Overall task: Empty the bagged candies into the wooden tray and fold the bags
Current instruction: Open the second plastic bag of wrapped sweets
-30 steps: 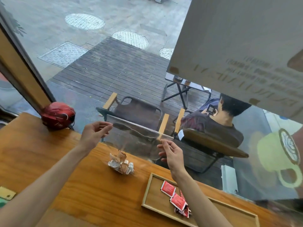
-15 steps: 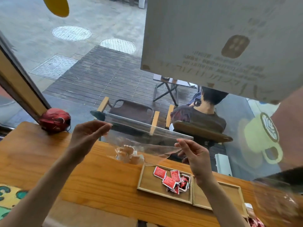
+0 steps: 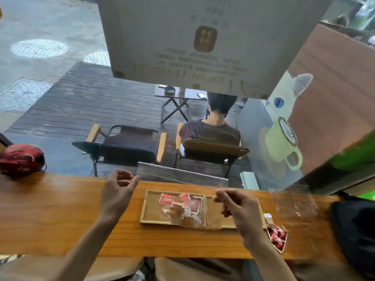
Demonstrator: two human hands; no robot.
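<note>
A clear plastic bag [image 3: 182, 175] hangs between my hands above the wooden tray [image 3: 149, 211]. My left hand [image 3: 119, 191] pinches its upper left corner, and my right hand [image 3: 237, 205] pinches its upper right corner. Pale brown wrapped candies [image 3: 182, 217] sag in the bag's bottom, right over the tray's left compartment. Red wrapped candies [image 3: 174, 199] lie in that compartment, seen through the plastic. The tray's right compartment is mostly hidden by my right hand.
Another bag of red candies [image 3: 277, 237] lies on the wooden counter [image 3: 50, 209] right of the tray. A flat clear bag [image 3: 294, 207] lies further right, next to a black bag [image 3: 355, 230]. A red helmet [image 3: 21, 159] sits far left against the window.
Both hands have carried the clear bag to the right, from above the bare counter to above the tray. The brown candies inside now hang over the left compartment.
</note>
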